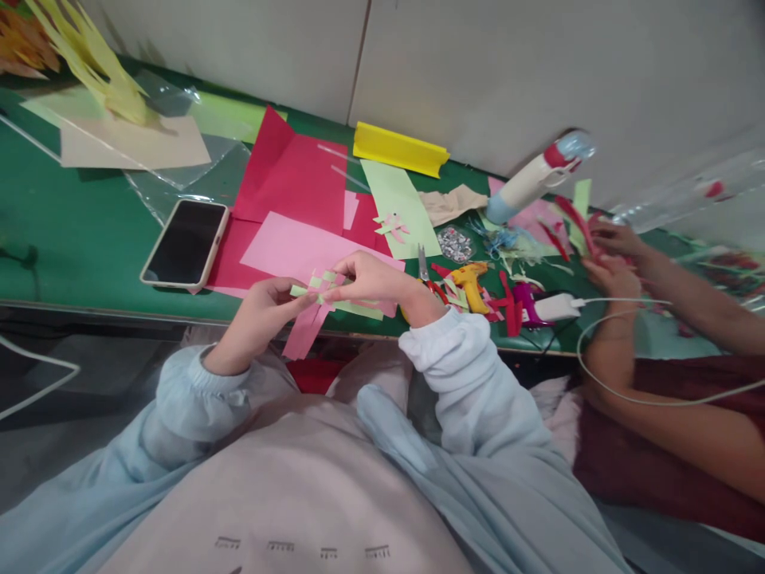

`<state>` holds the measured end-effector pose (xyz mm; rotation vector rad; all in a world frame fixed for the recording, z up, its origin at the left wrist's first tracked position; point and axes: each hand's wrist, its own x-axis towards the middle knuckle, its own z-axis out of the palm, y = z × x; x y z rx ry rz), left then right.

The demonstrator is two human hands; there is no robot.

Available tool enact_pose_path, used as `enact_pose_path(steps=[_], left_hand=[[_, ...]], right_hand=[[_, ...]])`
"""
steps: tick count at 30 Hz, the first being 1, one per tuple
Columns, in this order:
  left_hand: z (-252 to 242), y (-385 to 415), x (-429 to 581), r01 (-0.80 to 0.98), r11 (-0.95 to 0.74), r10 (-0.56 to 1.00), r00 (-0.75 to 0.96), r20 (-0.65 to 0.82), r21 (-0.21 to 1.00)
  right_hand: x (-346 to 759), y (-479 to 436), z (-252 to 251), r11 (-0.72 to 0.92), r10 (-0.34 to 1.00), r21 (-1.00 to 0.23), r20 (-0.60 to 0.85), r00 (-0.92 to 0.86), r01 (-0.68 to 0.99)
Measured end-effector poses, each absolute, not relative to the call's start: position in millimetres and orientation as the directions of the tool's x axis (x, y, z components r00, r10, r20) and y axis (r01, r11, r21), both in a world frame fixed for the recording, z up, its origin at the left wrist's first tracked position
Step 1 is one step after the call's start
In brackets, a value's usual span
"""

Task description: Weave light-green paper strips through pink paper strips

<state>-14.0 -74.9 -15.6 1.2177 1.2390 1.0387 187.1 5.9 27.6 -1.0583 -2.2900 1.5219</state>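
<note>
My left hand [268, 309] pinches the left side of a small weave of pink and pale green paper strips [307, 325]. From the right, my right hand [374, 281] grips the same weave with thumb and fingers. Long pink ends hang down toward my lap, and a green end sticks out to the right. Both hands are at the table's front edge, over a pink paper sheet [287, 247] that lies on red paper [299, 175]. Beyond them, a small woven pink-and-green paper fish [393, 226] rests on a pale green sheet [403, 199].
A phone [185, 243] lies left. Right of my hands are scissors [423, 267], a dish of googly eyes [456, 244], a yellow glue gun [472, 285], a purple glue gun [529, 304] with a white cable and a bottle [531, 183]. A co-worker's hands [615, 255] hold paper strips at right.
</note>
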Motion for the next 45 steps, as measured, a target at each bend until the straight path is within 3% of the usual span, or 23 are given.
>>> enact_pose_path(steps=[10, 15, 18, 21, 24, 30, 40, 45], left_hand=[[-17, -70, -13, 0.030, 0.097, 0.991, 0.086, -0.099, 0.995], [-14, -70, -11, 0.279, -0.002, 0.999, -0.033, 0.012, 0.960], [-14, -78, -7, 0.595, -0.163, 0.943, -0.141, 0.302, 0.787], [-19, -89, 2, 0.789, -0.337, 0.836, 0.001, 0.548, 0.513], [-28, -97, 14, 0.830, -0.428, 0.789, 0.150, 0.595, 0.358], [-35, -99, 23, 0.874, -0.409, 0.774, 0.181, 0.607, 0.262], [-32, -89, 17, 0.815, -0.427, 0.812, 0.155, 0.562, 0.392], [-31, -84, 16, 0.693, -0.359, 0.874, 0.016, 0.485, 0.625]], right_hand=[[190, 9, 32, 0.202, 0.676, -0.835, -0.260, -0.689, 0.513], [191, 11, 34, 0.183, 0.714, -0.811, -0.279, -0.643, 0.555], [193, 11, 34, 0.173, 0.742, -0.785, -0.294, -0.603, 0.595], [193, 8, 32, 0.135, 0.779, -0.796, -0.282, -0.559, 0.590], [192, 3, 28, 0.053, 0.802, -0.849, -0.278, -0.528, 0.526], [188, -5, 28, -0.041, 0.789, -0.907, -0.286, -0.543, 0.419], [188, -8, 34, 0.004, 0.734, -0.937, -0.234, -0.637, 0.350], [185, -6, 42, -0.084, 0.727, -0.946, -0.274, -0.630, 0.314]])
